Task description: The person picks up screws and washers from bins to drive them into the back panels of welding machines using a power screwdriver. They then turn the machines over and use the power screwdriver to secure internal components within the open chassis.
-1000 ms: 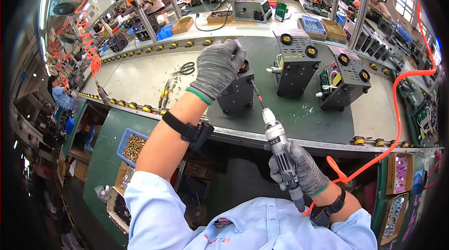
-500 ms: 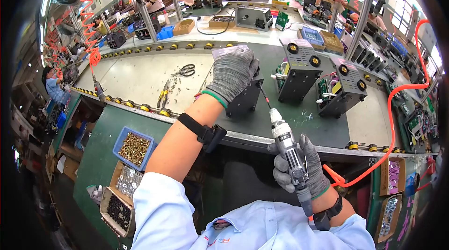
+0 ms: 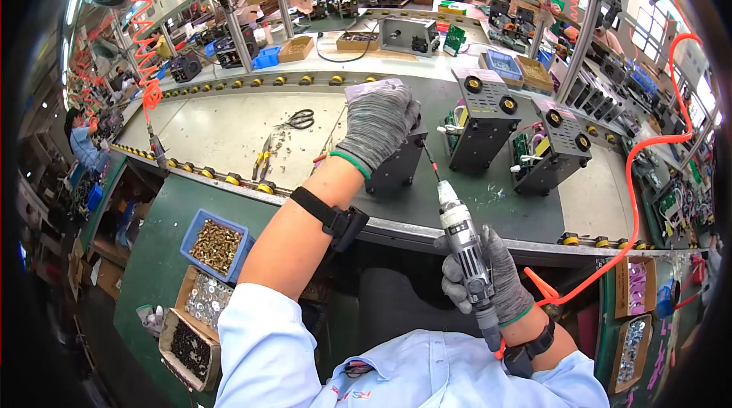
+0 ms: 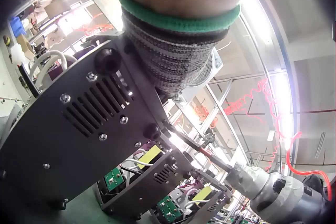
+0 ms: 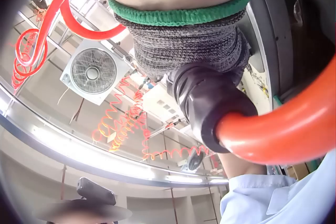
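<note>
My gloved left hand (image 3: 377, 127) grips the top of a black metal case (image 3: 396, 171), its fingers curled over the far side. A pale printed top panel (image 3: 372, 88) shows beyond the knuckles. In the left wrist view, the case's slotted end face (image 4: 79, 145) has several screws and black rubber feet. My gloved right hand (image 3: 505, 282) is wrapped round a pneumatic screwdriver (image 3: 463, 240). Its long bit (image 3: 431, 160) slants up to the right edge of the case. In the right wrist view, an orange air hose (image 5: 283, 134) runs from the tool's black end fitting (image 5: 207, 103).
Two similar cases (image 3: 484, 122) (image 3: 553, 149) stand to the right on the green mat (image 3: 488, 206). Scissors (image 3: 300, 119) and yellow-handled pliers (image 3: 262, 160) lie left. Bins of brass screws (image 3: 216, 246), washers (image 3: 207, 300) and black screws (image 3: 189, 347) sit lower left.
My left hand has shifted right and turned further over the case top, uncovering the pale panel and hiding the round socket. The screwdriver bit stays at the case's right edge.
</note>
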A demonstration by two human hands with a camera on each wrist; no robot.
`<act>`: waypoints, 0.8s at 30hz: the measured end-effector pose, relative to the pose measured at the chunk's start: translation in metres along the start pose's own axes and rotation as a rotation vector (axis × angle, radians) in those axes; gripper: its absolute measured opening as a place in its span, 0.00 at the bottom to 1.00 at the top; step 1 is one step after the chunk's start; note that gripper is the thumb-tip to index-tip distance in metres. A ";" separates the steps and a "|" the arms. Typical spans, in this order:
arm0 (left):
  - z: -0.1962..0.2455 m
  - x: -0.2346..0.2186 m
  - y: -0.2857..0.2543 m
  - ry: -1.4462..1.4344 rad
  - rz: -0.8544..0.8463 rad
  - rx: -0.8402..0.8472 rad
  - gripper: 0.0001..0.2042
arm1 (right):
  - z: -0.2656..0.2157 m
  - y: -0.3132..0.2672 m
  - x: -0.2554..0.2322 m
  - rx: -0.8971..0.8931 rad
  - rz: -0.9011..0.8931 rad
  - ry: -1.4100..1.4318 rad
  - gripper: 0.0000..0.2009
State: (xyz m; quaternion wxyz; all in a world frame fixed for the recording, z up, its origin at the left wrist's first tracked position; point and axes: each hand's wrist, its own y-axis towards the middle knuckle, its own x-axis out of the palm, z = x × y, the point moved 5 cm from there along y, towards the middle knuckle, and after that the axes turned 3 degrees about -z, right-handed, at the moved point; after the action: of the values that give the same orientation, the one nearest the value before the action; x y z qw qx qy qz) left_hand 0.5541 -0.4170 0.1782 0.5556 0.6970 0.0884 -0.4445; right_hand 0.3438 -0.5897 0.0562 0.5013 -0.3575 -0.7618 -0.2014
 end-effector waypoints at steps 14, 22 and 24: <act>0.001 0.002 0.000 -0.020 -0.038 0.000 0.12 | 0.011 0.009 -0.008 -0.064 0.015 -0.039 0.36; -0.001 0.003 0.000 -0.026 -0.060 -0.024 0.12 | 0.012 0.013 -0.010 -0.029 -0.018 0.051 0.36; -0.002 0.006 0.000 -0.037 -0.094 -0.057 0.12 | 0.012 0.014 -0.010 -0.019 -0.046 0.093 0.37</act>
State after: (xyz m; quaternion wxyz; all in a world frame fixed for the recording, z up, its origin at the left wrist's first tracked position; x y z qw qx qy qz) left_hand 0.5586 -0.4174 0.1738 0.5552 0.6677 0.1234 -0.4803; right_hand 0.3490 -0.5760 0.0414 0.5280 -0.3348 -0.7437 -0.2368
